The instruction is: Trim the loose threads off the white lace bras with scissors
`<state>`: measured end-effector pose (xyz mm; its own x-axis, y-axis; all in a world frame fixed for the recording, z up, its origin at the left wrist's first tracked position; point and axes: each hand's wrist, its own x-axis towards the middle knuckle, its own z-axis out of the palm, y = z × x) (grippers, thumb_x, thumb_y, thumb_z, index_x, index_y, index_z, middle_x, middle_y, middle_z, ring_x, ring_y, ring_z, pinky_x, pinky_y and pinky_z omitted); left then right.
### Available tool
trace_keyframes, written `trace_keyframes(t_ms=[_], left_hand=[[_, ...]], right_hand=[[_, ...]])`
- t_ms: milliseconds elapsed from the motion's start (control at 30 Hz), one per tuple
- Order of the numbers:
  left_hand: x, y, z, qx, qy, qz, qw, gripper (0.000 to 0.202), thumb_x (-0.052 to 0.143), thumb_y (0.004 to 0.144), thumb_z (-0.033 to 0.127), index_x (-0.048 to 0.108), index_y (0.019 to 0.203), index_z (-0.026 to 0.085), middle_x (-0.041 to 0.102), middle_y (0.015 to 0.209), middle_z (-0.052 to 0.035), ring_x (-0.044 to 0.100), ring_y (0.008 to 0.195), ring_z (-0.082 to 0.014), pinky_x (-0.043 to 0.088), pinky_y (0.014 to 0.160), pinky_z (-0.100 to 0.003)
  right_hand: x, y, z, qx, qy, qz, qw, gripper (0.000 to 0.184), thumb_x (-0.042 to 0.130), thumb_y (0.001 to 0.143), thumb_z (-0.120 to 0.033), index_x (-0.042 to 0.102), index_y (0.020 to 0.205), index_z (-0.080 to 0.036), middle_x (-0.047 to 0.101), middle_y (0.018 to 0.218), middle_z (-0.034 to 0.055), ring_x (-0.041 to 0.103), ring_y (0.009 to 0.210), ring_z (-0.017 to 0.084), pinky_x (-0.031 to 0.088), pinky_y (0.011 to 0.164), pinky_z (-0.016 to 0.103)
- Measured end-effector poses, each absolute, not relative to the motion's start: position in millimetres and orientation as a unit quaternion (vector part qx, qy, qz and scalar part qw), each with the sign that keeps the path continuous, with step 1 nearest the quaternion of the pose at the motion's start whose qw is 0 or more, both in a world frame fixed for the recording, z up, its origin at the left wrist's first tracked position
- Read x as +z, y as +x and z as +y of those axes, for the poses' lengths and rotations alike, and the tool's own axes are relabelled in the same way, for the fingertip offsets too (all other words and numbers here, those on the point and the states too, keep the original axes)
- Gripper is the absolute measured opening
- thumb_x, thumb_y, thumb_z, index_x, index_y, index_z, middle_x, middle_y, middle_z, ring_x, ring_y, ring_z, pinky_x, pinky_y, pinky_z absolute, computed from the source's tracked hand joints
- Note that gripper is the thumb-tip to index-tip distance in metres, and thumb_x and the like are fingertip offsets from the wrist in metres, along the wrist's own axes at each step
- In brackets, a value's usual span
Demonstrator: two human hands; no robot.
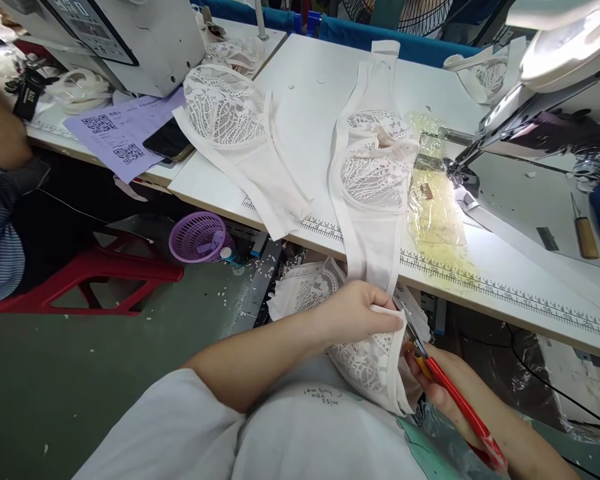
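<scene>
A white lace bra [365,363] hangs over the table edge and down across my lap, its strap edge pinched between the thumb and fingers of my left hand [365,313]. In my right hand [437,390] is a pair of scissors [463,400] with red handles, their metal blades up against the bra's edge beside my left fingertips. Whether the blades are closed, I cannot tell. More of the white lace fabric [375,177] lies on the table straight ahead, running down toward my left hand.
Another white lace bra piece [240,127] lies to the left on the white table [310,87]. A sewing machine [545,87] stands at right, near a wooden-handled awl [586,233]. Below are a purple basket [200,237] and a red stool [105,280] with a person seated.
</scene>
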<state>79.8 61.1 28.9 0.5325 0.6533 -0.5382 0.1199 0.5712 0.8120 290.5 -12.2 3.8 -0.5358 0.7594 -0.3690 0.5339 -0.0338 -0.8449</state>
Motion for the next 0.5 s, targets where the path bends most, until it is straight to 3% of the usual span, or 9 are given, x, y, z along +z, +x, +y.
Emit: trace_keyframes(t_ms=[233,500], left_hand=[[27.2,79.7,61.3,0.191,0.405,0.441,0.778,0.014,0.063,0.061,0.028,0.056,0.057,0.016,0.044,0.049,0.0064,0.036,0.043,-0.0058,0.025,0.043,-0.021],[28.1,76.2,58.5,0.199,0.413,0.436,0.774,0.018,0.063,0.063,0.030,0.053,0.056,0.017,0.039,0.047,0.0073,0.030,0.042,-0.0056,0.021,0.041,-0.022]], right_hand=[[4.5,288.9,-14.1,0.517,-0.483,-0.698,0.110,0.059,0.027,0.079,-0.082,0.036,0.070,-0.024,0.042,0.061,-0.0042,0.036,0.051,0.014,0.025,0.048,0.027],[-5.0,287.2,-15.1,0.473,-0.547,-0.677,0.137,0.053,0.037,0.086,-0.070,0.036,0.061,-0.023,0.036,0.053,-0.0053,0.037,0.047,0.013,0.029,0.045,0.025]])
